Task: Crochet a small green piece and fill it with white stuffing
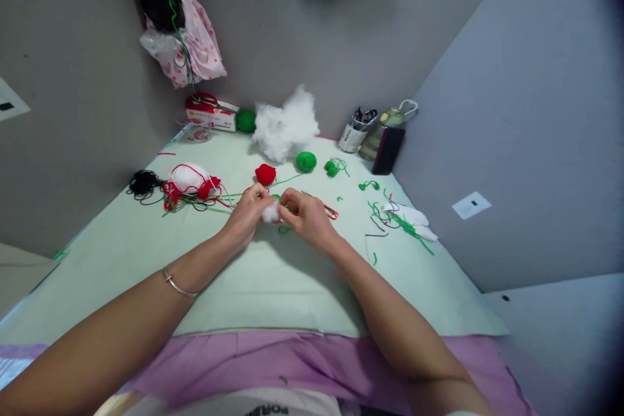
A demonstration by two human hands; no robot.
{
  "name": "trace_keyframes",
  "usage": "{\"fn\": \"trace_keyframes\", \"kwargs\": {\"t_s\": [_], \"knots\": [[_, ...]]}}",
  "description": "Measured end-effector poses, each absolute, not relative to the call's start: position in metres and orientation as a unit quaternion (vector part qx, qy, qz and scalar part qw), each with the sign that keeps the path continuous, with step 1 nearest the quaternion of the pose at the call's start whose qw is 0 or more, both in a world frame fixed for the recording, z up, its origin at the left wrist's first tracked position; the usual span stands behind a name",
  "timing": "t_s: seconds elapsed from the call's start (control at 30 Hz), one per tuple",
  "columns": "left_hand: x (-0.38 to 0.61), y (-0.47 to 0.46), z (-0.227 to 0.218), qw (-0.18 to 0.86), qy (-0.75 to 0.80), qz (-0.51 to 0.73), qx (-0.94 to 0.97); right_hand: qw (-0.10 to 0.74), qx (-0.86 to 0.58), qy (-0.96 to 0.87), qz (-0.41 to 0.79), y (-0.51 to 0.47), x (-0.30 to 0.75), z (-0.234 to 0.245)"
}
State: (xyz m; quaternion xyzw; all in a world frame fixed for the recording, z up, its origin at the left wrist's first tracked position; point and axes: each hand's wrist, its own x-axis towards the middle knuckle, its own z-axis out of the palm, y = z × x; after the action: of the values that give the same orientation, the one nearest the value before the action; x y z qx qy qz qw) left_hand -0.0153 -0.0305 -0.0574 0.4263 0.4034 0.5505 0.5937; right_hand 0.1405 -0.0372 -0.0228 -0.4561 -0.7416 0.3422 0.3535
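Note:
My left hand (247,211) and my right hand (306,214) meet over the middle of the pale green table (273,279). Both pinch a small tuft of white stuffing (270,211) between their fingertips, with a bit of green yarn (284,229) showing just under it. A thin silver bracelet (178,286) sits on my left wrist. An orange-handled tool (330,210) lies on the table just behind my right hand. A red crocheted piece (266,174) and a green crocheted ball (306,161) lie a little farther back.
A large heap of white stuffing (286,123) sits at the back by the wall. A white and red yarn bundle (191,183) and black yarn (143,183) lie left. A tin of tools (355,133), a dark phone (389,149) and green scraps (400,218) are right.

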Motion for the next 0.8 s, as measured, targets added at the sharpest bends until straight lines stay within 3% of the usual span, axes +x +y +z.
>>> {"fn": "trace_keyframes", "kwargs": {"t_s": [0.33,0.6,0.8], "knots": [[-0.019,-0.037,-0.048,0.649,0.348,0.505,0.451,0.38,-0.479,-0.717,0.335,-0.026,0.151,-0.026],[-0.015,-0.027,-0.059,0.552,0.387,0.566,0.475,0.325,-0.45,-0.743,0.375,-0.043,0.143,-0.016],[-0.018,-0.023,-0.062,0.499,0.404,0.601,0.476,0.348,-0.454,-0.75,0.332,-0.037,0.147,-0.019]]}}
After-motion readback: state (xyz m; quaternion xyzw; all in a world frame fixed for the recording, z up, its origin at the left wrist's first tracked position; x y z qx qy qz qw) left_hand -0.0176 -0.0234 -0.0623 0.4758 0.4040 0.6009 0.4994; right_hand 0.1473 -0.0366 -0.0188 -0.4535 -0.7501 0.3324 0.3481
